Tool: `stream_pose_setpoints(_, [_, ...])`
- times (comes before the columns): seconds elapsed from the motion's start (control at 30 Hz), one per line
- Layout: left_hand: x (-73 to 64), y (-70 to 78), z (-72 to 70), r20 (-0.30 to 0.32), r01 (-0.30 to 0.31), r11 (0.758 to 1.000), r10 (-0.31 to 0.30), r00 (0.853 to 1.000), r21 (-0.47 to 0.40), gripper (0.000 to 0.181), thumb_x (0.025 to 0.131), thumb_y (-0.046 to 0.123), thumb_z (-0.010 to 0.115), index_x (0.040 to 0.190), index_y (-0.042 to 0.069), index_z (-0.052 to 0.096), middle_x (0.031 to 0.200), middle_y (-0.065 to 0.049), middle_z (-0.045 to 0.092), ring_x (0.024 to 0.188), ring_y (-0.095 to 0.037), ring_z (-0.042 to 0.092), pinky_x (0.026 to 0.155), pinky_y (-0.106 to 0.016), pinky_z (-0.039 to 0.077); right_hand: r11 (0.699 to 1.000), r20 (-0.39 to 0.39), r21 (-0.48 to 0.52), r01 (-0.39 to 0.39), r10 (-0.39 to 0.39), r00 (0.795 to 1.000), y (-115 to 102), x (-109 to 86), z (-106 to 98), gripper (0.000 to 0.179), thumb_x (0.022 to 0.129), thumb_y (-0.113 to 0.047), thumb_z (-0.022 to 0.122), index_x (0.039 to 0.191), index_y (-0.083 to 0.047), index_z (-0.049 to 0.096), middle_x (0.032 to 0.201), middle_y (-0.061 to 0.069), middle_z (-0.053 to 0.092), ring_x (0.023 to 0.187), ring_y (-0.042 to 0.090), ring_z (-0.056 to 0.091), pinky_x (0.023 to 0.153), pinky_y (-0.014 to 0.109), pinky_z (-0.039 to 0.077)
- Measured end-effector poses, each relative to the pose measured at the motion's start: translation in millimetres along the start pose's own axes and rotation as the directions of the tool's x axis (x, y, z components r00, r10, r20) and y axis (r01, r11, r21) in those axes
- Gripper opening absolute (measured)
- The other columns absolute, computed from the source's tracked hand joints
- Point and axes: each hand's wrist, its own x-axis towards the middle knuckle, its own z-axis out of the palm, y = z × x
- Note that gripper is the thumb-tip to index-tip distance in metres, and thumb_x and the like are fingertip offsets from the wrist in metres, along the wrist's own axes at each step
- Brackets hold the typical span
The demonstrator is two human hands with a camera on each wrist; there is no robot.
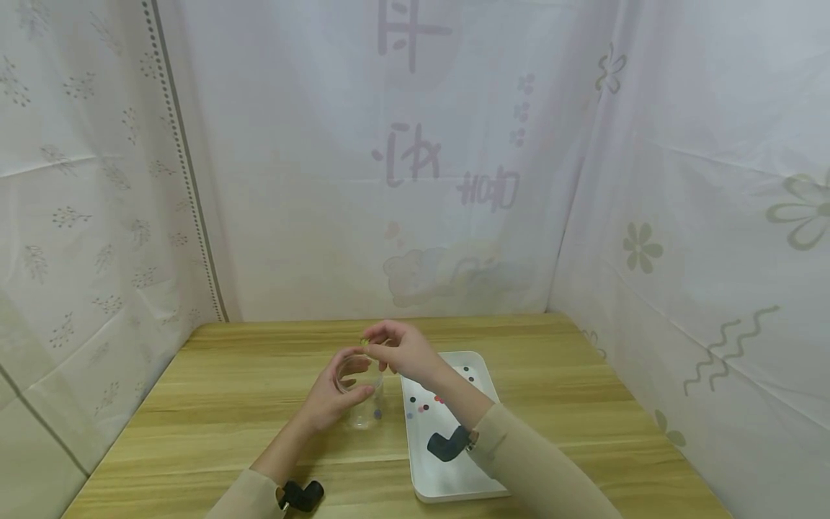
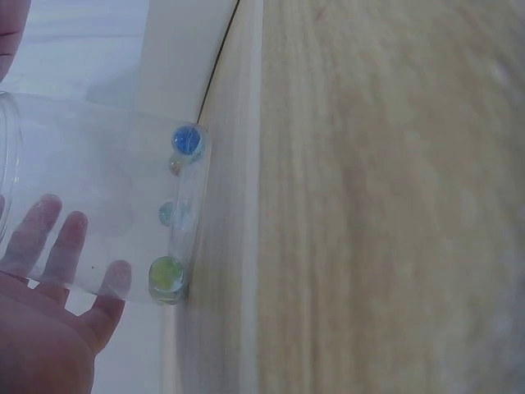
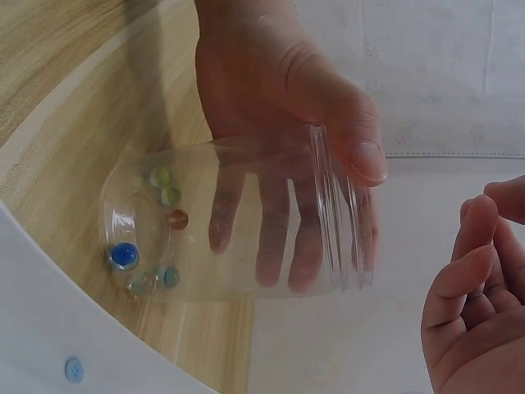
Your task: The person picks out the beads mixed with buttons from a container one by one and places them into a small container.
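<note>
My left hand (image 1: 333,393) grips a clear plastic jar (image 1: 360,417) around its side, thumb on the near side and fingers behind. The jar stands upright on the table, its mouth uncovered. Several glass marbles lie at its bottom: a blue marble (image 3: 124,255), a yellow-green marble (image 2: 166,274) and an orange-brown marble (image 3: 178,219) among them. Above the jar's rim, my right hand (image 1: 405,355) pinches a small yellow-green thing, seemingly a marble (image 1: 365,342), between thumb and fingertips. In the right wrist view the fingers hide that thing.
A white tray (image 1: 424,472) lies on the wooden table (image 1: 259,367) to the right of the jar, under my right forearm. Scattered in it are several small buttons, dark, red, pink and pale blue, including a blue button (image 3: 75,369). Patterned curtains (image 1: 305,216) surround the table's back and sides.
</note>
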Motion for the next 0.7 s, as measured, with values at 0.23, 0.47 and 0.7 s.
stream_pose_setpoints(0.23, [-0.8, 0.5, 0.3, 0.006, -0.004, 1.0, 0.004, 1.0, 0.009, 0.069, 0.1, 0.02, 0.078, 0.159, 0.013, 0.043, 0.156, -0.029, 0.057, 0.147, -0.044, 0.053, 0.121, -0.069, 0.043, 1.0, 0.0, -0.008, 0.001, -0.001, 1.0, 3.2, 0.4, -0.8, 0.027, 0.103, -0.018, 0.075, 0.129, -0.01, 0.074, 0.113, 0.006, 0.072, 0.073, 0.015, 0.065, 0.059, 0.022, 0.046])
stream_pose_setpoints(0.47, [-1.0, -0.1, -0.4, 0.004, -0.013, 1.0, 0.013, 1.0, 0.015, 0.069, 0.1, 0.02, 0.078, 0.159, 0.012, 0.043, 0.156, -0.028, 0.057, 0.146, -0.044, 0.054, 0.12, -0.069, 0.044, 1.0, 0.006, 0.005, -0.015, 0.015, 1.0, 5.0, -0.2, -3.0, 0.032, 0.104, -0.022, 0.074, 0.134, -0.011, 0.071, 0.14, 0.023, 0.067, 0.079, 0.017, 0.066, 0.061, 0.022, 0.047])
stream_pose_setpoints(0.7, [-0.1, -1.5, -1.1, 0.008, -0.033, 0.999, 0.033, 0.999, 0.006, 0.069, 0.1, 0.018, 0.078, 0.16, 0.011, 0.043, 0.155, -0.029, 0.058, 0.146, -0.045, 0.053, 0.119, -0.071, 0.043, 1.0, -0.041, -0.003, -0.005, 0.005, 0.999, 9.9, -0.8, -13.2, 0.036, 0.103, -0.024, 0.075, 0.138, -0.018, 0.069, 0.135, 0.017, 0.069, 0.078, 0.017, 0.067, 0.061, 0.024, 0.049])
